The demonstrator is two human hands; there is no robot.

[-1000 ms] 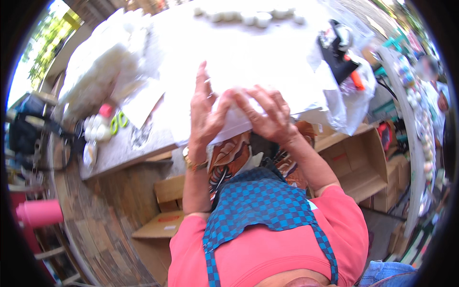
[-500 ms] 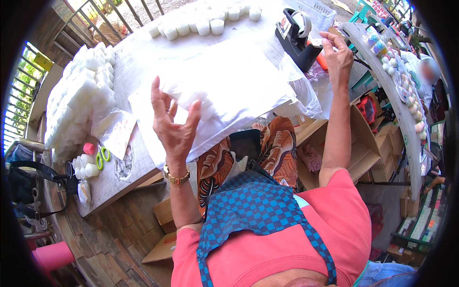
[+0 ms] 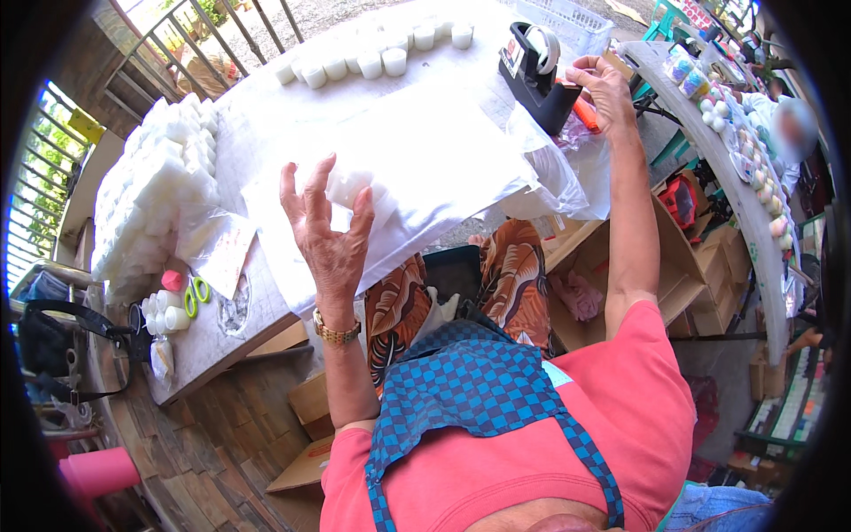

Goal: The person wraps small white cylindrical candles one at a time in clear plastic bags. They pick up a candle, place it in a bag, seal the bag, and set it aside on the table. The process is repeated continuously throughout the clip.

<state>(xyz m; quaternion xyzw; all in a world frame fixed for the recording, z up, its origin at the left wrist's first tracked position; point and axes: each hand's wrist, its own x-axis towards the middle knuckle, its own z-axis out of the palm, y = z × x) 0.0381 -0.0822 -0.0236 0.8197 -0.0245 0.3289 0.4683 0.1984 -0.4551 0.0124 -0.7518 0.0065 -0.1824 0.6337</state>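
My left hand (image 3: pixel 326 232) is over the white cloth (image 3: pixel 443 146) on the table, its fingers spread and curved. Just beyond its thumb lies a pale, washed-out bundle (image 3: pixel 353 188), perhaps white cups in clear plastic; whether the thumb touches it is unclear. My right hand (image 3: pixel 612 99) reaches to the front of a black tape dispenser (image 3: pixel 536 80) holding a roll of tape (image 3: pixel 544 49). Thumb and fingertips are pinched together there, and anything between them is too small to make out. Crumpled clear plastic (image 3: pixel 554 168) sits at the cloth's right edge.
White cups (image 3: pixel 394 60) stand in rows at the table's far side. Bagged white cups (image 3: pixel 155 186) are piled at the left, with green-handled scissors (image 3: pixel 197 296) nearer me. Cardboard boxes (image 3: pixel 683 288) stand below right, beside a second table (image 3: pixel 753 239) with small colourful items.
My right hand has moved slightly left, closer to the tape dispenser, its fingers drawn together. My left hand's fingers have spread a little more. The view has shifted slightly.
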